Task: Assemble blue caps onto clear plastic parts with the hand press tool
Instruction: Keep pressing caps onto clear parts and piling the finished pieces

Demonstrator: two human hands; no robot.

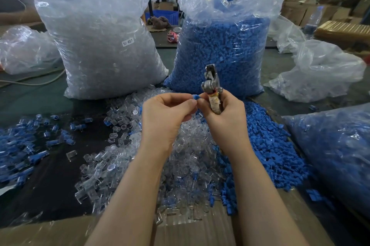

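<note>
The bench (36, 103) is crowded on nearly every side. At the back, two tall plastic sacks stand side by side: the bag of clear parts (104, 45) on the left, with a small white label, and the bag of blue caps (224, 53) on the right, with only a narrow gap between them. Another blue-filled bag (336, 149) leans in at the right edge, and crumpled clear bags (318, 73) lie behind it. A flattened cardboard sheet (190, 231) covers the near edge. The only bare dark strip runs left of centre, between the loose clear parts (140, 165) heaped in the middle and the scattered finished pieces (18, 145) at the far left. A pile of loose blue caps (266, 145) lies to the right of the clear heap, touching it.

Both hands are raised above the heap, close together. The right hand (224, 113) grips the hand press tool (212, 87) upright, its fingers wrapped round the taped handle, the metal head pointing up. The left hand (166, 113) pinches a small blue cap (195, 97) at its fingertips, just beside the tool's pivot. Whether a clear part sits under the cap cannot be told.
</note>
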